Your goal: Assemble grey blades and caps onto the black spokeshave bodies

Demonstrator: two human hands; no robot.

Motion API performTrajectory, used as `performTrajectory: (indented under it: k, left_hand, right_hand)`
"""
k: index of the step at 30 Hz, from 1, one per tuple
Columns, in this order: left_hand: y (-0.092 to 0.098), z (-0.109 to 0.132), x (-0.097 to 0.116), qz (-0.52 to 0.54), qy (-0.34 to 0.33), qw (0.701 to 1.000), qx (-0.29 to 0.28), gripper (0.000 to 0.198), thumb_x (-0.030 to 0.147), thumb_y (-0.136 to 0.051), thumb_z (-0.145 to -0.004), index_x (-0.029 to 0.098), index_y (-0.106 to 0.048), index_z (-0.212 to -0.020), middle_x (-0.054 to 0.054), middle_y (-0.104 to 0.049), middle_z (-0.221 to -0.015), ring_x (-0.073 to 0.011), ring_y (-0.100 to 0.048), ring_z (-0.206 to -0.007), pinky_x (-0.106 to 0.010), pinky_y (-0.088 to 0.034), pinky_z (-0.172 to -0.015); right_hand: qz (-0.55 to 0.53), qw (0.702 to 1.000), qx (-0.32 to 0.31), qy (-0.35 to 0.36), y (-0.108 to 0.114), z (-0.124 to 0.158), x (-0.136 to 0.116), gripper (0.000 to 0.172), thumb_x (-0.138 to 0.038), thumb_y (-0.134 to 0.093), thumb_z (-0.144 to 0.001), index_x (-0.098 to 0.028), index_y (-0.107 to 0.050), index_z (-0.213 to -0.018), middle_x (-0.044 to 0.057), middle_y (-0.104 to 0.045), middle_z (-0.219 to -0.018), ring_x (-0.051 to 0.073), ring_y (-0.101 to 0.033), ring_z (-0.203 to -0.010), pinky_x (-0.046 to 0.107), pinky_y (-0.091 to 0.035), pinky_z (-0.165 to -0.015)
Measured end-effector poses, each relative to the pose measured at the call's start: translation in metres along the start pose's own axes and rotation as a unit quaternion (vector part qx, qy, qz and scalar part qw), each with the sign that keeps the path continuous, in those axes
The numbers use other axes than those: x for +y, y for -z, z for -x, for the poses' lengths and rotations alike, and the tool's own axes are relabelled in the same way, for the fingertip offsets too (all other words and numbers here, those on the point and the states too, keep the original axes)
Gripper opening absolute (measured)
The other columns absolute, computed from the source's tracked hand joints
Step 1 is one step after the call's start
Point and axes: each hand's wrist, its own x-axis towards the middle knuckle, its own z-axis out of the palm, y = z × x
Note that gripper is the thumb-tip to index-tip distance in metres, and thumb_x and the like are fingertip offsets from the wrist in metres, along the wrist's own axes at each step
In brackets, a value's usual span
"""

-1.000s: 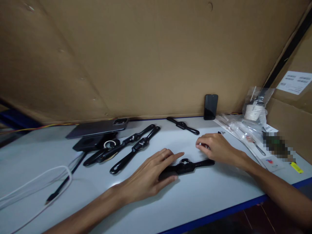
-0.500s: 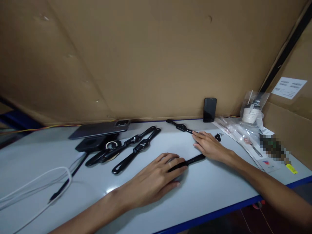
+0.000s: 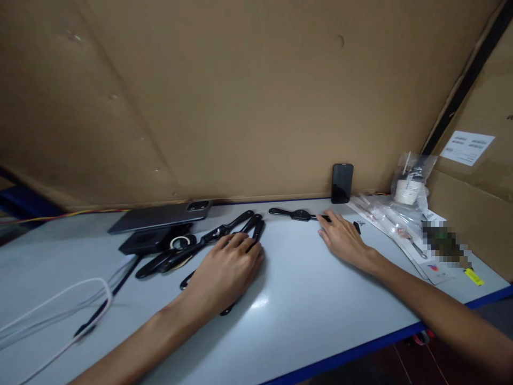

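Observation:
My left hand [image 3: 234,262] is curled over a black spokeshave [image 3: 226,310], whose middle it hides; only the handle ends stick out. Beneath the same hand lies part of another spokeshave [image 3: 186,281], and further spokeshaves [image 3: 214,233] overlap just left of it. My right hand [image 3: 342,238] has its fingers on the right handle of a spokeshave [image 3: 300,215] near the back of the table. How firmly those fingers grip is partly hidden. Beside the right hand are a small black part [image 3: 357,227] and tiny screws [image 3: 361,223].
A grey phone [image 3: 160,216] rests on a black device [image 3: 146,239] by a ring-shaped roll [image 3: 180,243]. White cable [image 3: 100,279] loops at left. Another phone [image 3: 342,183] leans on the cardboard wall [image 3: 240,107]. Plastic packets [image 3: 401,230] and a bagged white cup [image 3: 409,191] are at right.
My left hand has carried its spokeshave leftward to beside the others. The spokeshave under my right fingers has turned slightly, its left end coming nearer.

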Motion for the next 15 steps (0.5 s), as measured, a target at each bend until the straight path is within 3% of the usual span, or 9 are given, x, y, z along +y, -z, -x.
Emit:
performTrajectory:
  k: [3, 7, 11, 15]
  left_hand:
    - [-0.006, 0.005, -0.005, -0.017, 0.016, 1.000, 0.001, 0.039, 0.027, -0.041, -0.098, 0.014, -0.078, -0.098, -0.021, -0.077, -0.104, -0.0414, -0.072, -0.101, -0.058, -0.056, -0.087]
    - [-0.015, 0.011, -0.013, -0.050, 0.013, 0.999, 0.016, 0.044, 0.027, -0.038, -0.099, 0.013, -0.075, -0.118, -0.022, -0.076, -0.121, -0.0430, -0.070, -0.114, -0.060, -0.054, -0.093]
    - [-0.015, 0.011, -0.019, -0.092, 0.005, 0.996, 0.002, 0.044, 0.024, -0.037, -0.100, 0.011, -0.072, -0.124, -0.021, -0.075, -0.126, -0.0453, -0.066, -0.120, -0.063, -0.052, -0.097]
    - [-0.011, 0.009, -0.026, -0.082, 0.011, 0.997, 0.010, 0.041, 0.025, -0.039, -0.100, 0.020, -0.068, -0.128, -0.015, -0.076, -0.124, -0.0445, -0.065, -0.122, -0.065, -0.053, -0.097]
  right_hand:
    - [0.007, 1.000, 0.002, 0.020, -0.005, -0.007, 0.001, 0.043, -0.025, -0.040, -0.109, -0.012, -0.053, -0.149, 0.020, -0.053, -0.152, 0.035, -0.056, -0.124, 0.048, -0.049, -0.100]
    - [-0.009, 0.999, -0.008, 0.032, -0.003, -0.009, -0.003, 0.030, -0.016, -0.045, -0.105, -0.009, -0.068, -0.122, 0.018, -0.070, -0.121, 0.032, -0.060, -0.114, 0.043, -0.048, -0.098]
    - [-0.046, 0.998, -0.024, 0.045, 0.011, 0.008, -0.020, 0.023, -0.009, -0.055, -0.094, -0.008, -0.069, -0.112, 0.018, -0.071, -0.110, 0.027, -0.065, -0.095, 0.037, -0.050, -0.078]
    - [-0.061, 0.990, -0.089, 0.096, 0.031, 0.030, -0.025, 0.025, -0.001, -0.056, -0.083, -0.011, -0.072, -0.100, 0.017, -0.072, -0.100, 0.025, -0.065, -0.083, 0.035, -0.043, -0.062]
